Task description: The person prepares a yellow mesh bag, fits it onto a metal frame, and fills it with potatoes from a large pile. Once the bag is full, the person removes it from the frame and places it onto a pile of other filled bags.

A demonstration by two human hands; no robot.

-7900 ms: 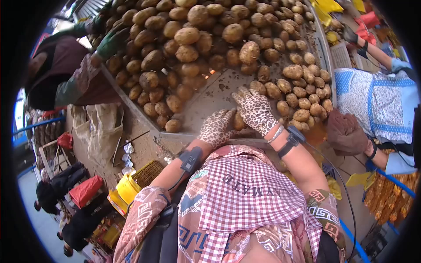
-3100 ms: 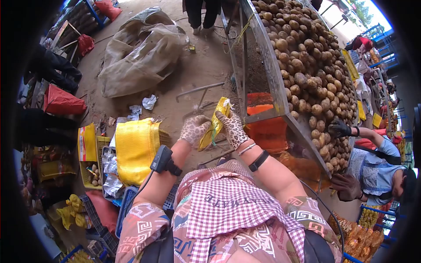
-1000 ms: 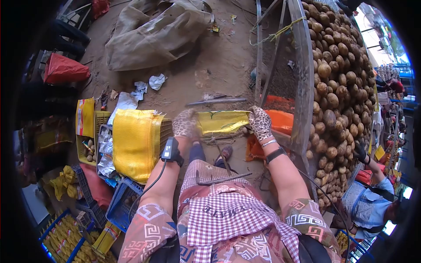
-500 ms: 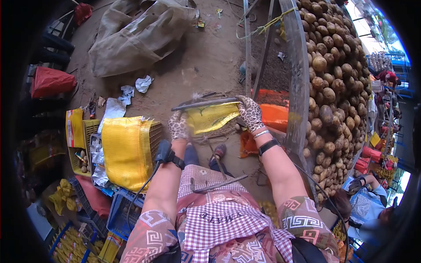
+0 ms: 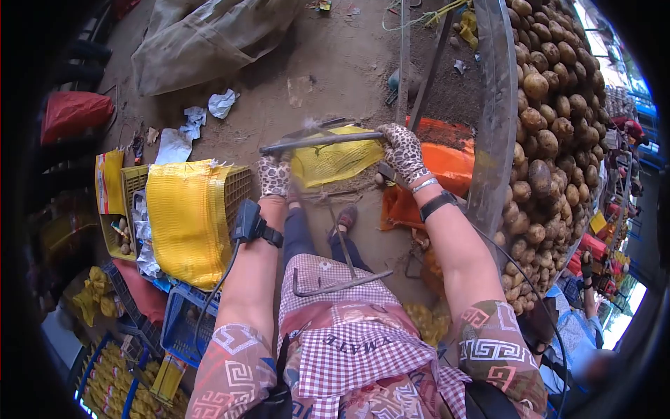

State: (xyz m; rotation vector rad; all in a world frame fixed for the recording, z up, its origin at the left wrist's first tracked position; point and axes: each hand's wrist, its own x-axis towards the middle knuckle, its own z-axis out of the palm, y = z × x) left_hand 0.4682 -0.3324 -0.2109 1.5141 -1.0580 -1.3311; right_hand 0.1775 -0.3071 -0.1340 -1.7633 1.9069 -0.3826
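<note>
A yellow mesh bag [image 5: 331,162] hangs spread over a dark metal bar [image 5: 317,142] of a stand in front of me. My left hand [image 5: 274,174], in a leopard-print glove, is closed at the bag's left end, just under the bar; its fingers are partly blurred. At the right end, my right hand [image 5: 403,152], gloved alike, has its fingers curled round the bag's corner beside the bar tip. The stand's thin rod runs down to a bent metal foot [image 5: 342,285] lying against my checked apron [image 5: 349,363].
Potatoes [image 5: 548,140] are heaped behind a metal rail [image 5: 494,105] on the right. Orange sacking [image 5: 447,164] lies below it. To the left, stacked yellow mesh bags [image 5: 188,223] drape over a crate, near a blue crate [image 5: 185,328]. A large grey sack [image 5: 202,49] lies ahead.
My view has shifted slightly, so the potato heap sits farther right and the crates farther left. Both hands remain at the bag's ends, and the mesh looks more spread out.
</note>
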